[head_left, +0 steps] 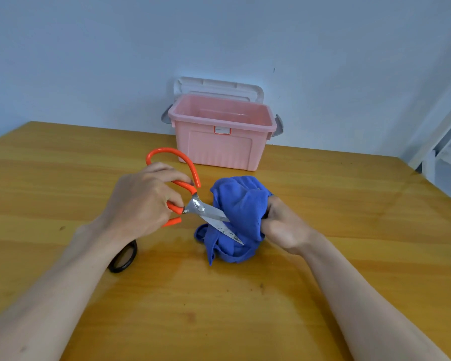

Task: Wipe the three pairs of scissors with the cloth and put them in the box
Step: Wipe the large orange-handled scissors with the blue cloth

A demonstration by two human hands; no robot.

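two bare forearms reach in from the near edge over a glossy yellow-orange wooden bench (pixel 219 308) with a streaky grain and a few dark specks. behind it rises a plain pale blue wall (pixel 115 48), and a white metal frame (pixel 443 136) stands at the far right.

the orange-handled steel scissors (pixel 193 204) are held above the bench, near its middle. their handles are thin rubbery loops, one large and arched, one smaller; the blades are dull grey metal with dark smudges, slightly parted, pointing toward the right and down. the left hand (pixel 143 201) has its grip curled round the handles, fingers through and over the loops. the blade tips lie against the crumpled blue cloth (pixel 235 220), soft and finely ribbed, bunched into a loose heap. the right hand (pixel 281 225) has its grip pinched tight on the cloth's right side, fingers buried in the folds, just beside the blade tips.

under the left wrist a black round scissor handle loop (pixel 124 256) lies flat on the bench; the rest of it is hidden by the arm.

at the far edge stands the pink ribbed plastic box (pixel 219 147), open, with grey side latches; its whitish lid (pixel 219 88) is tilted up against the wall.
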